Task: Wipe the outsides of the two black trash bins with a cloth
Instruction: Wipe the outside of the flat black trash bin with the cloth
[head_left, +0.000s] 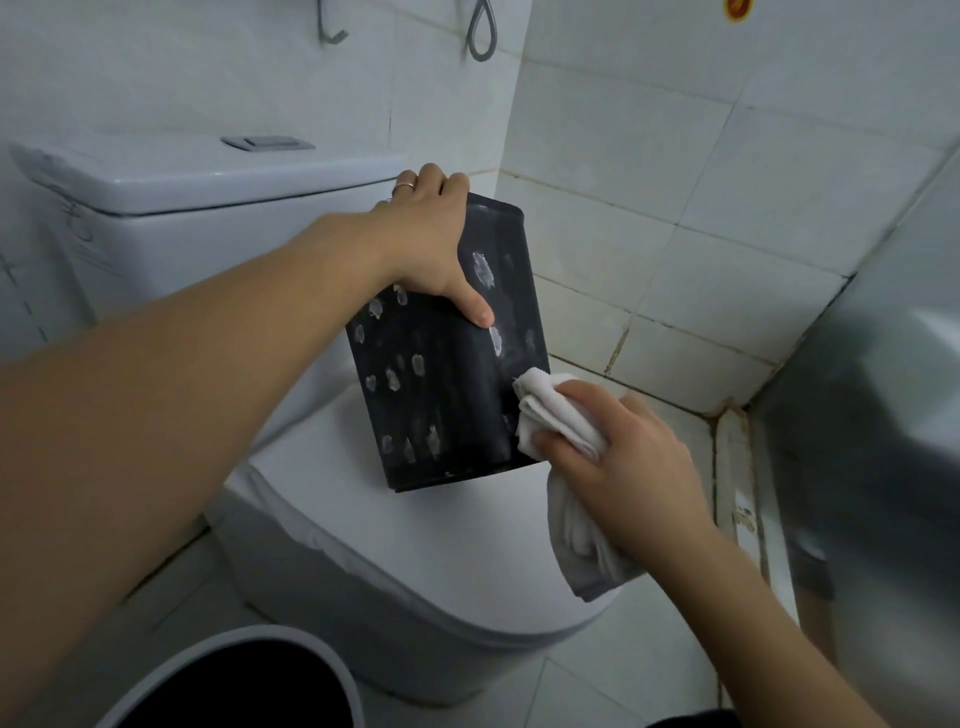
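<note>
A small black rectangular plastic trash bin (441, 364), dotted with whitish smudges, is sitting tilted on the closed white toilet lid (415, 545), its lower edge resting on the lid and its far end lifted toward the white ceramic cistern (208, 182). The left hand (426, 244) is gripping that raised end, fingers curling over the far edge and the thumb pressing on the near face, so the bin is being steadied at an angle. The right hand (623, 457) is clenching a bunched white cloth (550, 410), fingers wrapped round it, and is pressing the wad against the bin's right side near the lower corner; a loose tail of the cloth is hanging below the palm.

The wiping of the first bin appears to be under way, with many smudges on the broad near face waiting to be cleaned. The next move probably calls for sweeping the cloth across that spotted face while the left hand is holding the bin firm, then turning it to reach the hidden sides.

At the bottom edge, a round bin with a pale rim and black inside (234, 686) is standing on the tiled floor (597, 675), well apart from both hands. White wall tiles (675, 208) are closing in the corner behind.
</note>
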